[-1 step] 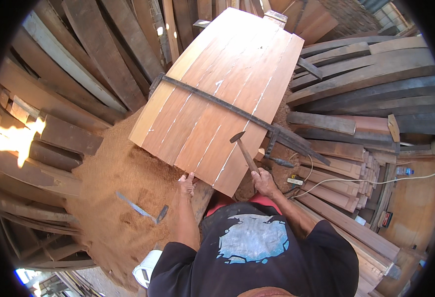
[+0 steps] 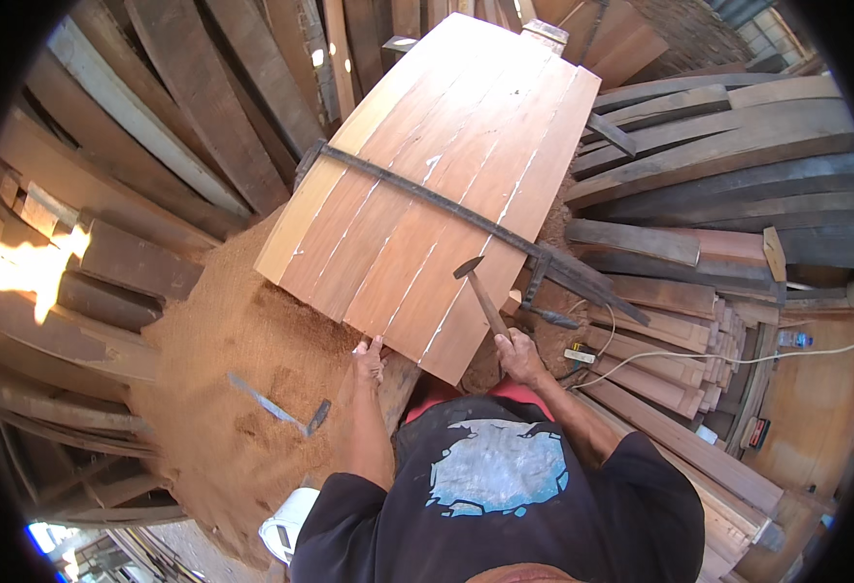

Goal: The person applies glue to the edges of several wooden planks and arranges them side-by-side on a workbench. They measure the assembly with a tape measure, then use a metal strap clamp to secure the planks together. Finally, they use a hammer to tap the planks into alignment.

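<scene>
A wide wooden panel (image 2: 388, 243) of several boards lies in front of me, with white glue-like lines along its seams. A dark metal bar clamp (image 2: 427, 199) runs across its top, its screw end at the right edge. My right hand (image 2: 520, 357) is closed round the handle of a hammer (image 2: 486, 297). The hammer's head is over the panel's near right part; I cannot tell whether it touches the wood. At the near edge, my left hand (image 2: 369, 360) grips the panel, its lower fingers partly hidden.
Sawdust (image 2: 204, 389) covers the ground at left, where a try square (image 2: 281, 405) lies. A white bucket (image 2: 291, 525) stands by my left elbow. Stacked planks (image 2: 718, 155) fill the right side, and boards (image 2: 223, 87) lean at far left. A pale cable (image 2: 728, 359) crosses the right.
</scene>
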The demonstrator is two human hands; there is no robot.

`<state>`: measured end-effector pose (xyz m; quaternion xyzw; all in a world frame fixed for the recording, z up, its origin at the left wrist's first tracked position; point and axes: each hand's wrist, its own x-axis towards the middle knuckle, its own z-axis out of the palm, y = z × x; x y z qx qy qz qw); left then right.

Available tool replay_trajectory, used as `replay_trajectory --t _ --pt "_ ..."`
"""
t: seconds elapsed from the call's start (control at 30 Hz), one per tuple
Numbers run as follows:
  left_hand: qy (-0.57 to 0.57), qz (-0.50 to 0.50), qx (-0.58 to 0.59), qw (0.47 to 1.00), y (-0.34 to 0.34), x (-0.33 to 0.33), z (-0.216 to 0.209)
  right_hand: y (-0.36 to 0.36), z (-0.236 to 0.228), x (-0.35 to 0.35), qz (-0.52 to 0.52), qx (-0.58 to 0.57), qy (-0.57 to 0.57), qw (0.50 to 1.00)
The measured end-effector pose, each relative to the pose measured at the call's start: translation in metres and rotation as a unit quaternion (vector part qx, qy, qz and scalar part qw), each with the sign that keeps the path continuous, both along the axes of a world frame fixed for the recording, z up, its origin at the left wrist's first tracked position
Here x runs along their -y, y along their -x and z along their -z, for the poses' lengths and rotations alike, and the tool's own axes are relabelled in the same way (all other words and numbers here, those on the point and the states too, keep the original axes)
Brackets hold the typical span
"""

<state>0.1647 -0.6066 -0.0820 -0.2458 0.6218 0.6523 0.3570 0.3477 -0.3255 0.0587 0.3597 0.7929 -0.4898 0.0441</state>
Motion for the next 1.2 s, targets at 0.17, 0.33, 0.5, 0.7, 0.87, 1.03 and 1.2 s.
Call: replay_trajectory --t 0.17,0.33,0.5,0.7,0.87,1.03,1.2 --pt "-0.036 0.019 -0.05 0.998 0.007 0.016 0.023 -0.001 0.019 -0.002 -0.016 -0.032 0.009 0.999" --pt "-0.232 -0.109 0.072 0.964 -0.003 0.031 0.018 0.0 -0.003 0.01 0.024 0.001 0.087 0.996" --pt "-0.196 -0.06 0.08 0.975 -0.007 0.012 0.004 -0.004 0.002 0.011 -0.003 0.015 0.067 0.998" --pt "-0.089 0.019 0.031 0.995 -0.002 0.005 0.026 0.0 0.006 0.013 -0.038 0.013 0.067 0.997" --pt "-0.076 0.024 0.012 0.997 -0.003 0.004 0.008 0.002 0.003 0.017 -0.045 0.025 0.071 0.996" --pt "-0.124 0.019 0.036 0.991 -0.019 0.011 0.0 -0.003 0.007 0.017 -0.06 0.021 0.05 0.997" --pt "-0.221 0.09 0.134 0.962 -0.041 0.014 0.008 -0.006 0.007 0.019 -0.068 0.021 0.04 0.997"
